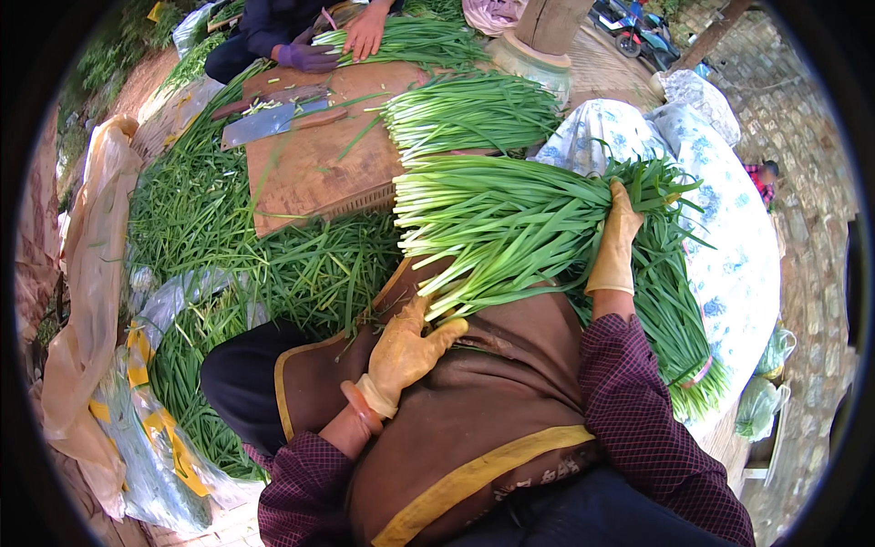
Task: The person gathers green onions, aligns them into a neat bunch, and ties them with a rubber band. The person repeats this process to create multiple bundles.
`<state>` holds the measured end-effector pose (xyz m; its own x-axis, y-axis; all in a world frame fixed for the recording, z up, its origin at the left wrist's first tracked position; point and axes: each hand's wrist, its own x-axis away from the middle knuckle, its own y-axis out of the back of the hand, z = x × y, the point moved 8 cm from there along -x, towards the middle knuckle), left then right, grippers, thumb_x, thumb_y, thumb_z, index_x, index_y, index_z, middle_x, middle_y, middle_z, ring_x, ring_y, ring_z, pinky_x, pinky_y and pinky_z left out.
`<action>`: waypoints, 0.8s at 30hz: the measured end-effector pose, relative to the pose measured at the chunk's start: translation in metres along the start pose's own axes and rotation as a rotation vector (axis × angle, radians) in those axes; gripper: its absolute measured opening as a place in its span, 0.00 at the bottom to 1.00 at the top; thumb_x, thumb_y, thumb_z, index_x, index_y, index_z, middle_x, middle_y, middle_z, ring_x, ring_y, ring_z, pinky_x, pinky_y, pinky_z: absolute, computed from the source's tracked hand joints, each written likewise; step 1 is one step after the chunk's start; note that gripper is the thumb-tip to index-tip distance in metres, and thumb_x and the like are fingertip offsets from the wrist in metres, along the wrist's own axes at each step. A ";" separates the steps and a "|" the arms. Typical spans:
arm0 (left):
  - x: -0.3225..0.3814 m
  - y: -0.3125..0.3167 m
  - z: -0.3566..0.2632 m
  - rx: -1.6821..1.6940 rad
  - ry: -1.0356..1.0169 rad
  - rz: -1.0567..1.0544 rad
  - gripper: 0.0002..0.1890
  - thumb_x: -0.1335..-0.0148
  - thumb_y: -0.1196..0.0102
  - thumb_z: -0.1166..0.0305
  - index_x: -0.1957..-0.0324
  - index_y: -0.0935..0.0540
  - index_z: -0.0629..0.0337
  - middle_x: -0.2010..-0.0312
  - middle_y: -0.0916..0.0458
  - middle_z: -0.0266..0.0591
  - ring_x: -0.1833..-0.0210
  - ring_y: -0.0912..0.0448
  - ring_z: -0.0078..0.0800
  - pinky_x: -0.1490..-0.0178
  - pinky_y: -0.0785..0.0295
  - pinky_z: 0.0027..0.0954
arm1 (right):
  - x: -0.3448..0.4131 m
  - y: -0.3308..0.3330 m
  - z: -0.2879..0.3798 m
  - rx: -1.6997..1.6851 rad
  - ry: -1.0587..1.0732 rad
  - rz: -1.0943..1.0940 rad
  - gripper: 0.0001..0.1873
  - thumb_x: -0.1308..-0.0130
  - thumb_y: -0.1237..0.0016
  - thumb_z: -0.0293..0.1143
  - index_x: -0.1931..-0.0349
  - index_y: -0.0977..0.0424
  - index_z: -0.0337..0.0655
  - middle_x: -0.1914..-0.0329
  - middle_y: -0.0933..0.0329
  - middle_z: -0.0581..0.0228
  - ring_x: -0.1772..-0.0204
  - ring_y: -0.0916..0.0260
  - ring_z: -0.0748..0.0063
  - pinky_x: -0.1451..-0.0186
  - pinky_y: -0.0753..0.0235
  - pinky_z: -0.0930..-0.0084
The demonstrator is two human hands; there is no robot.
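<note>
My right hand point(618, 236), in a tan rubber glove, grips the leafy end of a large bunch of Chinese chives point(499, 212) lying across my lap. My left hand point(408, 342), gloved alike and with a bracelet at the wrist, is at the pale stem ends of the lowest chives; its thumb is apart from the fingers, whose tips are partly hidden. Beyond that bunch lies another pile of chives point(472, 113). A cleaver point(260, 126) with a wooden handle rests on the wooden board point(321, 164).
A co-worker's hands point(366, 33), one in a purple glove, touch chives across the board. Loose chives point(198, 198) are heaped at the left beside plastic sheeting point(102, 239). A tied bundle point(656, 294) and flowered white bags point(724, 225) lie at the right, near a wooden post point(554, 27).
</note>
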<state>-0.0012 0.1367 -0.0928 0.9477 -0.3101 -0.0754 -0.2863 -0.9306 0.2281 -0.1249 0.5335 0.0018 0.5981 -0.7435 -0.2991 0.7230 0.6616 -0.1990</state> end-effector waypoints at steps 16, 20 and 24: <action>0.008 0.154 0.000 -0.040 -0.153 -0.464 0.12 0.32 0.38 0.62 0.56 0.15 0.62 0.65 0.15 0.41 0.76 0.26 0.21 0.71 0.30 0.24 | 0.003 -0.026 0.046 -0.133 0.120 -0.015 0.18 0.45 0.40 0.22 0.53 0.22 0.31 0.57 0.21 0.65 0.60 0.25 0.73 0.56 0.24 0.75; 0.008 0.120 -0.020 -0.460 -0.269 -0.523 0.20 0.34 0.39 0.73 0.39 0.20 0.56 0.43 0.19 0.48 0.67 0.22 0.30 0.57 0.23 0.31 | 0.002 -0.025 0.045 -0.145 0.097 -0.015 0.18 0.46 0.38 0.21 0.53 0.22 0.30 0.57 0.20 0.65 0.60 0.24 0.73 0.55 0.23 0.75; -0.003 0.128 -0.014 0.010 0.082 -0.585 0.09 0.30 0.39 0.68 0.56 0.16 0.64 0.66 0.19 0.33 0.74 0.33 0.17 0.70 0.33 0.25 | 0.004 -0.025 0.044 -0.195 0.062 -0.001 0.21 0.44 0.39 0.22 0.49 0.23 0.29 0.54 0.20 0.62 0.60 0.23 0.71 0.54 0.21 0.74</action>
<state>-0.0387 0.0215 -0.0502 0.9563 0.2706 -0.1106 0.2859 -0.9445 0.1616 -0.1252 0.5096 0.0468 0.5707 -0.7405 -0.3550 0.6389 0.6720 -0.3745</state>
